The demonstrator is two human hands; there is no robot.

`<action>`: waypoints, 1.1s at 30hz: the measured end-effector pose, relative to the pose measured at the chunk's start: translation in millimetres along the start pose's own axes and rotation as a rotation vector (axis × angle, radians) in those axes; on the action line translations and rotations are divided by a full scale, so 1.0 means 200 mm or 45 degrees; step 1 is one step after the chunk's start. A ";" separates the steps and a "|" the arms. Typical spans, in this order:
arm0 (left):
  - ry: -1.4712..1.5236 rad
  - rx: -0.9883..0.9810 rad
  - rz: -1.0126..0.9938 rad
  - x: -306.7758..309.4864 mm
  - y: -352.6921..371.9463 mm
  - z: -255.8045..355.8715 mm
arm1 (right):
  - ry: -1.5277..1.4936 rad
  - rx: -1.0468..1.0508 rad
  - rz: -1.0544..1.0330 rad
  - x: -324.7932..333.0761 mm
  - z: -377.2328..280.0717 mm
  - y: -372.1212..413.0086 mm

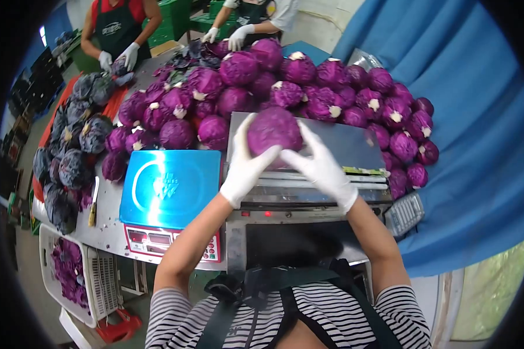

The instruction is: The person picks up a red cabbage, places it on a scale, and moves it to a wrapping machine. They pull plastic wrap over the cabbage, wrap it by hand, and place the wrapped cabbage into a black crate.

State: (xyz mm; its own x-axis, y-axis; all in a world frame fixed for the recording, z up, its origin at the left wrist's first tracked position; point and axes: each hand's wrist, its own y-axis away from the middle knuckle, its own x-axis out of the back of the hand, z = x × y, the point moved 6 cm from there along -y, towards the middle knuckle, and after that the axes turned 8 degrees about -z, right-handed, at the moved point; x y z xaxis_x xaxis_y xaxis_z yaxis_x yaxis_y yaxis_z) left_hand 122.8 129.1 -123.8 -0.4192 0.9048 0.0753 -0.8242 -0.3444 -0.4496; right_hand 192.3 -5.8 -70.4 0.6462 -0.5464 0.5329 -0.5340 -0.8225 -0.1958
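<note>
A round purple cabbage [273, 129] is held between both my white-gloved hands, above the metal wrapping machine [332, 142]. My left hand [245, 166] curves around its left side, thumb toward its lower front. On the other side my right hand [320, 167] grips it, its thumb meeting the left thumb near the bottom. The cabbage looks slightly blurred, and its underside is hidden. White film rolls [361, 179] lie across the machine just beyond my right wrist. To the left stands a scale [172, 186] with a shiny blue pan.
Purple cabbages [239, 68] are heaped behind and right of the machine; darker untrimmed heads [75, 168] lie at left. A knife [93, 203] rests near the table's left edge. Below, a white basket [102, 282] holds purple leaves. Two co-workers [119, 26] handle cabbages across the table.
</note>
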 end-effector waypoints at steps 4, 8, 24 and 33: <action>0.204 0.231 -0.373 -0.35 -0.26 -0.21 | -0.290 -0.296 0.140 0.26 0.30 0.14; 0.294 0.461 -0.620 -0.53 -0.32 -0.33 | -0.327 -0.406 0.211 0.34 0.48 0.25; -1.491 0.340 -0.326 0.20 0.31 0.13 | 1.257 -0.779 0.373 0.73 0.58 0.90; -0.640 0.656 -0.354 -0.10 0.29 0.01 | 0.379 -0.651 0.474 0.60 0.68 0.79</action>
State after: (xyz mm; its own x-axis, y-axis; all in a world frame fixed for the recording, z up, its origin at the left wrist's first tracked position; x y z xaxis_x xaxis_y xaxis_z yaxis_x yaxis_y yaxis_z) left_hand 82.5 91.6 -150.4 -0.1917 0.7949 0.5757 -0.9460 -0.3058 0.1073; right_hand 260.1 -222.5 -149.9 0.2324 -0.6506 0.7230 -0.9278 -0.3713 -0.0359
